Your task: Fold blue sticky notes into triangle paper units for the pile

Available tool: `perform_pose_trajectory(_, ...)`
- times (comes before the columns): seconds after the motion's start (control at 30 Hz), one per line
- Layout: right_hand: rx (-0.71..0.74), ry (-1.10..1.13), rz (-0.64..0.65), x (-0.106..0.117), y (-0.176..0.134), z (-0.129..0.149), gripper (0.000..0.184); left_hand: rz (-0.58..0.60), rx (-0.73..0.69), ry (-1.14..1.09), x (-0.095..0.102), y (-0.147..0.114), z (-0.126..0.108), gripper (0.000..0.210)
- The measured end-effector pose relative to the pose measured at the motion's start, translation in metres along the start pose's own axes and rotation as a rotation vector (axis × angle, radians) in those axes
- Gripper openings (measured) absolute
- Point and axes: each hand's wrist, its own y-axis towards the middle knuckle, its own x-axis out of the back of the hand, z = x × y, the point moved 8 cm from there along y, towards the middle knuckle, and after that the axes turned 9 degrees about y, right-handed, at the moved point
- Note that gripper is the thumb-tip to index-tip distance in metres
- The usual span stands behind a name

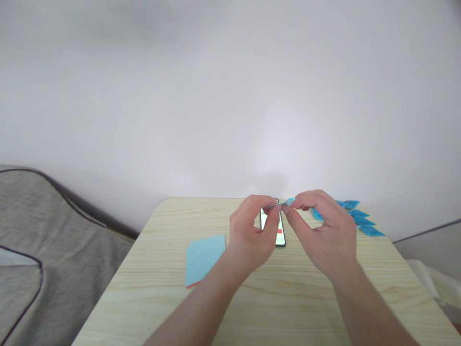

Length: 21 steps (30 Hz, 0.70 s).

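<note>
A small piece of light blue folded paper (287, 202) is held up above the table between both hands. My left hand (254, 230) pinches its left end between thumb and fingers. At its right end, the thumb and fingertips of my right hand (328, 235) are closed on the same paper. The fingertips cover part of it, so its full shape is hidden. Behind my left hand lies a phone (280, 239) with a lit screen, partly covered by the fingers.
A stack of light blue square paper sheets (203, 259) with an orange edge lies left of my left forearm. Several blue folded paper pieces (363, 222) rest at the back right of the wooden table (288, 307). A white wall (230, 96) stands behind; grey fabric (72, 269) is at left.
</note>
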Motion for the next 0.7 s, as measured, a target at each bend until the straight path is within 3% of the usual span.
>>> perform_pose_trajectory(0.13,-0.076,0.085,0.048,0.000,0.000,-0.003,0.006,0.042,0.063,-0.136,-0.004,0.000,0.006,0.008)
perform_pose_trajectory(0.47,-0.170,0.272,0.008,0.000,-0.005,-0.020,0.009,0.143,0.233,-0.372,-0.011,0.000,0.017,0.017)
perform_pose_trajectory(0.7,-0.208,0.276,0.006,0.003,-0.004,-0.021,0.005,0.126,0.239,-0.356,-0.010,0.002,0.018,0.017)
